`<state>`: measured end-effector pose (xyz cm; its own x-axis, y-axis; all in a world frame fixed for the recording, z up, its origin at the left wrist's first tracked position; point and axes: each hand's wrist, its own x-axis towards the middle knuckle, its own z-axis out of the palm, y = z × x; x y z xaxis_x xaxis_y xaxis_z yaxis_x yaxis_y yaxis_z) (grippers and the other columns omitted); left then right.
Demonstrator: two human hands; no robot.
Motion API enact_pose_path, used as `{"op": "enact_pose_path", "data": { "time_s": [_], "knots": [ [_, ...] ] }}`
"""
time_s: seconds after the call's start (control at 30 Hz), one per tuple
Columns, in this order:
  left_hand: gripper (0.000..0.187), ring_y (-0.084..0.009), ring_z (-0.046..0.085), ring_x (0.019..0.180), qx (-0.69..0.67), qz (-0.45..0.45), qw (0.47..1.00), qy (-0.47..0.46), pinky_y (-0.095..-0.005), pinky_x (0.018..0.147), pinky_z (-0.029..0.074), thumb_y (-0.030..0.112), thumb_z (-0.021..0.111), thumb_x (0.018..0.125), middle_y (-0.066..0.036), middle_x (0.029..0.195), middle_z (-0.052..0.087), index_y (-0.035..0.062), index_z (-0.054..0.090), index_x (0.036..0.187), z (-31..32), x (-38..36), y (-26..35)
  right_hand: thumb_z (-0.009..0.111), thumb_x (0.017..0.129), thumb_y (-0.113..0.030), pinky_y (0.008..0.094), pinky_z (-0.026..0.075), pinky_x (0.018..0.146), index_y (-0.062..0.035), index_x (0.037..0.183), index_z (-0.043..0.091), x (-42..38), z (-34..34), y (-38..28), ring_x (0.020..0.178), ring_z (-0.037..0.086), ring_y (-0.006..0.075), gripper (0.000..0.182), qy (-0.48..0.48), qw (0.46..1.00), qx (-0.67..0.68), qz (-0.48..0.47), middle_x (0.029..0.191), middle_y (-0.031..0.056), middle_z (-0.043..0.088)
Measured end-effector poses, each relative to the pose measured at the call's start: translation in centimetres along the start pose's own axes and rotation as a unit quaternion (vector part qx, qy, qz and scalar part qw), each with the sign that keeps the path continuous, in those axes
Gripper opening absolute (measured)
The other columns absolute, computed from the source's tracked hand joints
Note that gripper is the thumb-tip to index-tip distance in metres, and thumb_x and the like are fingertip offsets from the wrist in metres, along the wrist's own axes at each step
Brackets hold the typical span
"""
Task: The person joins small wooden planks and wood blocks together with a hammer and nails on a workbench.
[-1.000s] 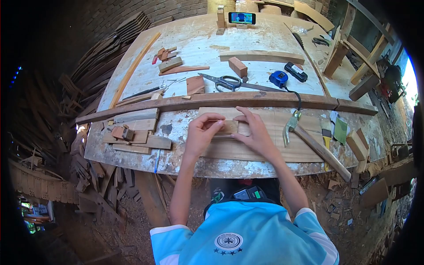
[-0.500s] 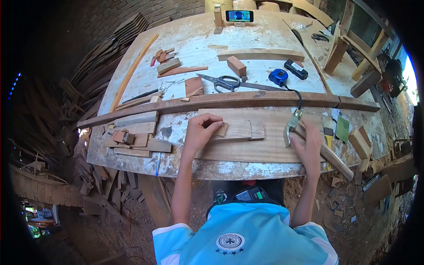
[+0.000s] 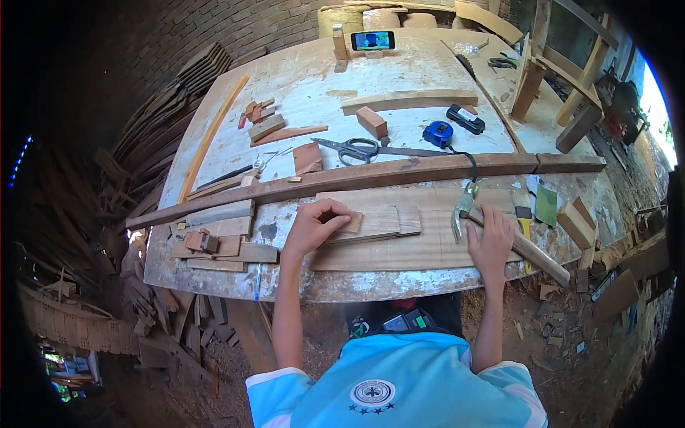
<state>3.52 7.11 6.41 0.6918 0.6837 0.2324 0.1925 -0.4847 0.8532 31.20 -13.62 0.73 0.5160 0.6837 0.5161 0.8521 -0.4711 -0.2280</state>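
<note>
My left hand (image 3: 314, 227) has thumb and forefinger pinched at the left end of a small wood piece (image 3: 352, 223). That piece rests on stacked thin boards (image 3: 378, 222), which lie on a wide flat board (image 3: 435, 250). On the right, my right hand (image 3: 491, 239) rests on the wide board beside the hammer, its fingers apart and touching the handle. The hammer (image 3: 524, 250) lies slanted, its metal head (image 3: 461, 208) towards the upper left. Just beyond the wide board runs a long dark wooden bar (image 3: 385, 171).
Scissors (image 3: 353, 150), a blue tape measure (image 3: 438, 133) and a black device (image 3: 465, 118) lie beyond the bar. Wood scraps (image 3: 225, 246) and a blue pen (image 3: 258, 282) are left. A yellow-handled brush (image 3: 525, 228) and green sandpaper (image 3: 546, 205) sit right. A phone (image 3: 372, 41) stands at the back.
The view has shifted a little, so the table appears lower and more to the left. The fingers of my right hand are now spread more flatly over the hammer handle.
</note>
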Motion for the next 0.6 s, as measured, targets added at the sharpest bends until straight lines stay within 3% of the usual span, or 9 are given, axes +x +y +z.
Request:
{"op": "enact_pose_path", "data": {
  "time_s": [0.13, 0.23, 0.27, 0.33, 0.4, 0.5, 0.6],
  "knots": [
    [0.012, -0.0182, 0.065, 0.08, 0.142, 0.155, 0.978, 0.005, -0.0301, 0.077, 0.049, 0.004, 0.07, 0.074, -0.008, 0.084, 0.069, 0.0027, 0.068, 0.085, -0.4, 0.5, -1.0, 0.06, 0.081, -0.025, 0.0404, 0.036, 0.088, -0.0047, 0.112, 0.054, 0.9, -0.5, 0.0, 0.104, 0.05, 0.0278, 0.038, -0.045, 0.999, -0.002, 0.004, 0.106, 0.0114, 0.057],
    [0.009, -0.0221, 0.064, 0.08, 0.036, 0.071, 0.996, 0.049, -0.0324, 0.076, 0.048, 0.005, 0.071, 0.072, -0.009, 0.083, 0.069, 0.0042, 0.069, 0.081, 1.0, -1.2, -0.9, 0.058, 0.082, -0.023, 0.042, 0.039, 0.081, -0.0032, 0.106, 0.054, 1.1, -1.0, 1.3, 0.094, 0.053, 0.0317, 0.031, -0.094, 0.992, 0.082, -0.023, 0.101, 0.014, 0.057],
    [0.007, -0.0218, 0.063, 0.078, 0.078, 0.118, 0.987, 0.082, -0.0318, 0.07, 0.047, 0.006, 0.072, 0.072, -0.008, 0.082, 0.068, 0.0046, 0.069, 0.077, 1.6, -1.6, -0.4, 0.057, 0.083, -0.022, 0.0427, 0.04, 0.079, -0.0027, 0.104, 0.053, 1.8, -1.1, 1.7, 0.09, 0.054, 0.0332, 0.028, -0.103, 0.986, 0.121, -0.043, 0.098, 0.0148, 0.057],
    [0.012, -0.0215, 0.064, 0.079, 0.12, 0.134, 0.975, 0.128, -0.0321, 0.074, 0.046, 0.007, 0.072, 0.072, -0.007, 0.083, 0.068, 0.0058, 0.069, 0.083, 2.5, -2.2, -0.3, 0.055, 0.086, -0.02, 0.0421, 0.042, 0.075, -0.0019, 0.101, 0.053, 3.1, -2.5, 0.7, 0.082, 0.055, 0.0344, 0.024, -0.175, 0.967, 0.186, -0.023, 0.09, 0.0161, 0.057],
    [0.02, -0.0215, 0.064, 0.08, 0.155, 0.142, 0.966, 0.15, -0.0327, 0.076, 0.045, 0.007, 0.073, 0.071, -0.006, 0.083, 0.068, 0.007, 0.069, 0.092, 3.0, -2.2, -0.3, 0.05, 0.09, -0.018, 0.0399, 0.045, 0.069, -0.0004, 0.102, 0.05, 4.6, -5.8, -2.5, 0.07, 0.056, 0.0344, 0.021, -0.243, 0.929, 0.277, -0.023, 0.076, 0.0181, 0.056],
    [0.031, -0.0204, 0.063, 0.079, 0.15, 0.106, 0.969, 0.163, -0.0328, 0.076, 0.044, 0.008, 0.073, 0.071, -0.005, 0.081, 0.068, 0.009, 0.067, 0.101, 3.7, -2.7, 0.7, 0.052, 0.09, -0.018, 0.0394, 0.045, 0.063, 0.0015, 0.105, 0.047, 5.3, -8.2, -6.4, 0.065, 0.056, 0.0339, 0.025, -0.373, 0.819, 0.433, 0.048, 0.071, 0.0204, 0.055],
    [0.042, -0.0199, 0.062, 0.08, 0.127, 0.088, 0.974, 0.168, -0.0334, 0.078, 0.044, 0.008, 0.073, 0.07, -0.005, 0.079, 0.068, 0.01, 0.063, 0.111, 3.8, -2.5, 0.7, 0.054, 0.088, -0.015, 0.0451, 0.044, 0.065, 0.0033, 0.115, 0.04, 5.8, -8.7, -9.3, 0.071, 0.058, 0.043, 0.036, -0.334, 0.848, 0.387, -0.141, 0.075, 0.0273, 0.058]
  ]
}}
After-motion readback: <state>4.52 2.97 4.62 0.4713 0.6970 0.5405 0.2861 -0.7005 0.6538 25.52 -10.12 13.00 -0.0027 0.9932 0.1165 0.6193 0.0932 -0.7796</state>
